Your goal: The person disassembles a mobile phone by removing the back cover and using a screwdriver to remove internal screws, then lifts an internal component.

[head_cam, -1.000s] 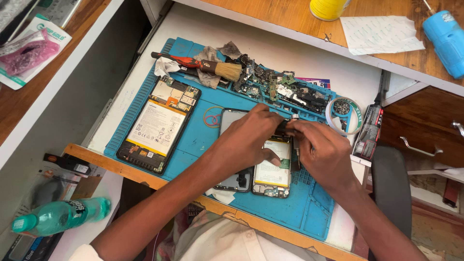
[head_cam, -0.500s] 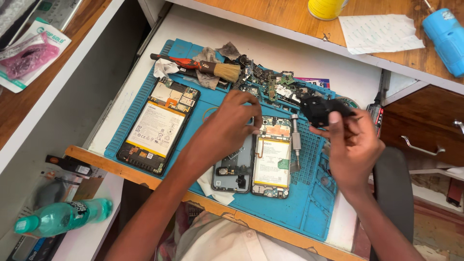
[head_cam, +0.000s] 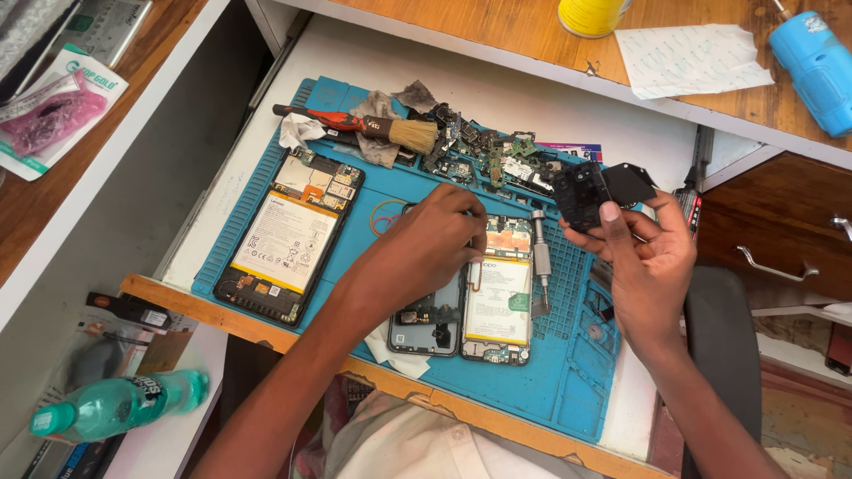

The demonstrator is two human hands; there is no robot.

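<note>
Wooden desk (head_cam: 461, 22) with a white pull-out tray (head_cam: 568, 98) is carrying a blue repair mat (head_cam: 568, 355), and you are working over it with both hands. Item one: your left hand (head_cam: 424, 250) is lying palm-down on the mat, fingers curled over the top edge of an opened phone (head_cam: 497, 293) whose battery and boards are showing; whether that grip is clenching anything small, you cannot tell from here, as the fingertips are hiding it. Item two: your right hand (head_cam: 646, 257) is lifted above the mat's right side, grasping a black plastic cover piece (head_cam: 596, 191) between thumb and fingers, tilted up towards you and well clear of the phone. Item three: a metal screwdriver (head_cam: 540, 257) is lying on the mat just beside the opened phone, between your two hands. Item four: a second opened phone (head_cam: 288, 235) is lying on the mat's left part, apart from your hands. Item five: a red-handled brush (head_cam: 364, 127) is lying along the mat's far edge, beside a heap of small circuit parts (head_cam: 493, 160). Item six: a green bottle (head_cam: 115, 405) is lying on its side at lower left, off the tray. Item seven: a blue canister (head_cam: 815, 66) and a yellow roll (head_cam: 590, 13) are sitting on the desk top.
</note>
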